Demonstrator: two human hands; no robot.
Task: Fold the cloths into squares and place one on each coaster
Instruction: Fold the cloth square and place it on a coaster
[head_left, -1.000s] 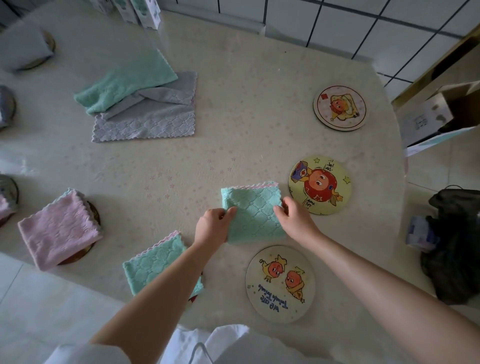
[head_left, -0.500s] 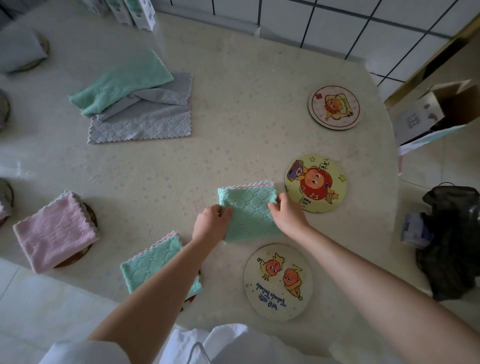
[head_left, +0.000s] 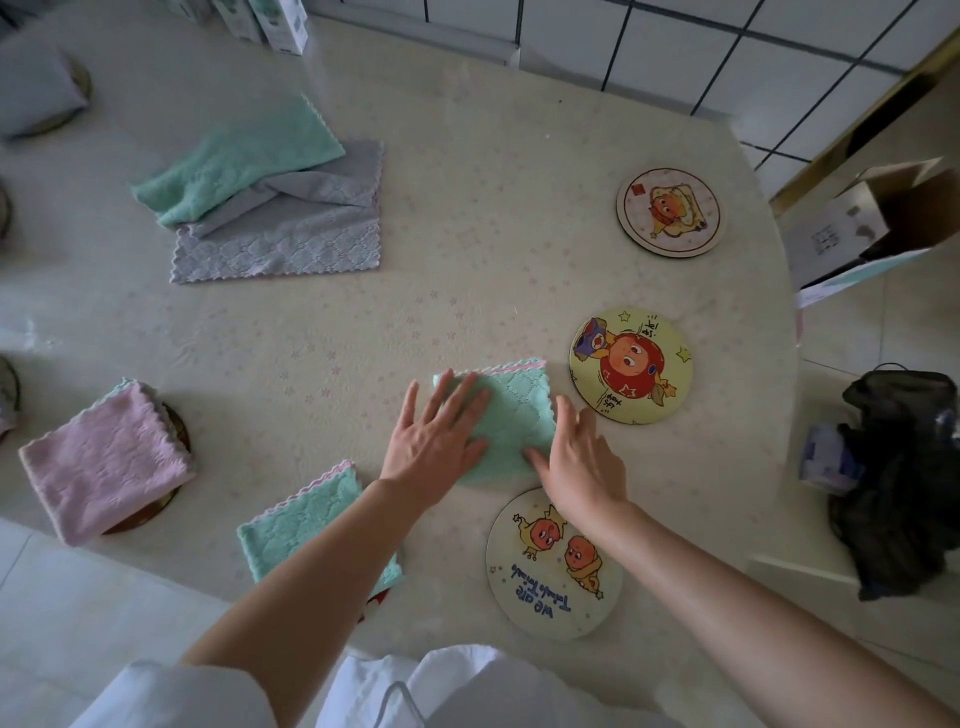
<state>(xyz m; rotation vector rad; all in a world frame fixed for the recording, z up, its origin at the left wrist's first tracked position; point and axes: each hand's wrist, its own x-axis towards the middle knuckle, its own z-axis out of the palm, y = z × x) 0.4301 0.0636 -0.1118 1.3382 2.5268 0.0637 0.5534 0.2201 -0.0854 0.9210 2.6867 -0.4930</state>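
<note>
Now flattened rather than pinched: half a second ago both hands gripped the side edges of the green square (head_left: 501, 421) with curled fingers; since then released, fingers spread. Left hand (head_left: 434, 441) lying palm-down on the square's left half, fingers splayed toward 12 o'clock, pressing. Right hand (head_left: 582, 465) open too, resting at the square's 3 o'clock edge, thumb tip touching its lower right corner, grasping nothing. Square itself unmoved on the table (head_left: 467, 234), pink trim along its 12 o'clock edge.

Reads as folding finished and the creases being smoothed down, so likely only placement left for this piece. Nearest bare coasters: apple coaster (head_left: 631, 364) just beside at 2 o'clock, twin-fruit coaster (head_left: 553, 564) just beside at 5 o'clock, a third coaster (head_left: 670, 212) farther off at 1 o'clock. Already done, judging by layout: pink cloth (head_left: 101, 460) at 9 o'clock and second green cloth (head_left: 311, 525) at 7 o'clock, each on a coaster. Still unfolded: green and grey pile (head_left: 265, 192) at 11 o'clock.
</note>
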